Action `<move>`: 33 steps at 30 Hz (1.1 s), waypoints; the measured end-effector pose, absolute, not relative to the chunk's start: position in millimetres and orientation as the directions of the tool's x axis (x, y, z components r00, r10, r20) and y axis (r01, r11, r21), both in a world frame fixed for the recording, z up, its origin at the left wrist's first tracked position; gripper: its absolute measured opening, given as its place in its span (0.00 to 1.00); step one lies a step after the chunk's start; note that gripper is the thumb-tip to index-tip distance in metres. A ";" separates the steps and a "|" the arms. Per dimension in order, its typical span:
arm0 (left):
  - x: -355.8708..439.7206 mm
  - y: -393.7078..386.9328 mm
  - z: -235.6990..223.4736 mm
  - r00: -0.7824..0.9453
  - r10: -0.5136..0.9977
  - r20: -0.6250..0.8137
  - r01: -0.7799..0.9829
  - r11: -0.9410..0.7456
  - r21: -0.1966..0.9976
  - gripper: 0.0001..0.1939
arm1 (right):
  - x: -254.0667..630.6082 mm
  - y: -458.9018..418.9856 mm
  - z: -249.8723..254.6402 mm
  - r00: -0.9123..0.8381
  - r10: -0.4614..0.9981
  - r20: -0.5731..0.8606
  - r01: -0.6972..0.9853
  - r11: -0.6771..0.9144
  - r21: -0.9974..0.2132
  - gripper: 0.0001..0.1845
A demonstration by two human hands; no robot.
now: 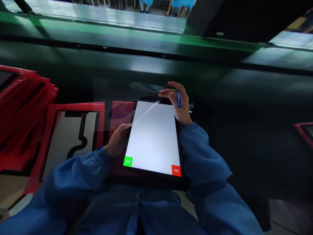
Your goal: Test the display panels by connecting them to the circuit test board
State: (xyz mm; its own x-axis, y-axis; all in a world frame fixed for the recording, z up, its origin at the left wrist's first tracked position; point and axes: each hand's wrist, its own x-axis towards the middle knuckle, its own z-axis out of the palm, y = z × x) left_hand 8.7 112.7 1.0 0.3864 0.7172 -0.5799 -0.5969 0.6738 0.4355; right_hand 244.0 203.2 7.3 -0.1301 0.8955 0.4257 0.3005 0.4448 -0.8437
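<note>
A lit tablet-like screen (153,137) glows white in front of me, with a green box at its lower left corner and a red one at its lower right. Beside its left edge is my left hand (117,141), thumb and fingers pinched at the corner of a clear plastic film (145,112). The film slants across the top of the screen. My right hand (179,102) is over the upper right corner, fingers bent, with a short blue marker pen (178,98) tucked in it. Its fingertips are close to the film; whether they touch it I cannot tell.
A panel with a black ribbon cable (81,137) lies on a red sleeve (100,125) at left. Beyond it rises a stack of red sleeves (22,117). Another red-edged piece (305,130) is at far right. A green ledge (146,36) crosses the back.
</note>
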 end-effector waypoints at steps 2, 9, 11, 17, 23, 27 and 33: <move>8.7 113.3 1.3 0.372 0.712 -0.596 -0.583 0.678 0.447 0.07 | 243.7 203.2 7.3 -0.121 0.900 0.419 0.301 0.436 -0.848 0.35; 8.2 113.4 -1.5 0.372 0.711 -0.596 -0.620 0.669 0.411 0.06 | 242.8 201.1 10.7 -0.109 0.902 0.417 0.260 0.431 -0.864 0.33; 8.4 112.5 -3.1 0.373 0.719 -0.587 -0.633 0.660 0.405 0.06 | 242.8 201.5 9.9 -0.101 0.902 0.420 0.240 0.432 -0.869 0.32; 8.7 112.3 -2.7 0.373 0.715 -0.591 -0.594 0.673 0.440 0.06 | 242.8 204.4 7.1 -0.099 0.895 0.435 0.225 0.446 -0.866 0.32; 7.6 113.5 -2.7 0.407 0.709 -0.576 -0.569 0.690 0.447 0.09 | 242.4 203.6 9.1 -0.093 0.917 0.388 0.297 0.398 -0.868 0.36; 8.0 113.3 -4.0 0.402 0.730 -0.553 -0.579 0.670 0.464 0.09 | 242.8 202.5 9.6 -0.096 0.904 0.417 0.250 0.427 -0.869 0.34; 7.3 112.1 -5.4 0.383 0.724 -0.573 -0.573 0.673 0.467 0.07 | 243.0 201.9 9.6 -0.090 0.895 0.438 0.187 0.447 -0.875 0.29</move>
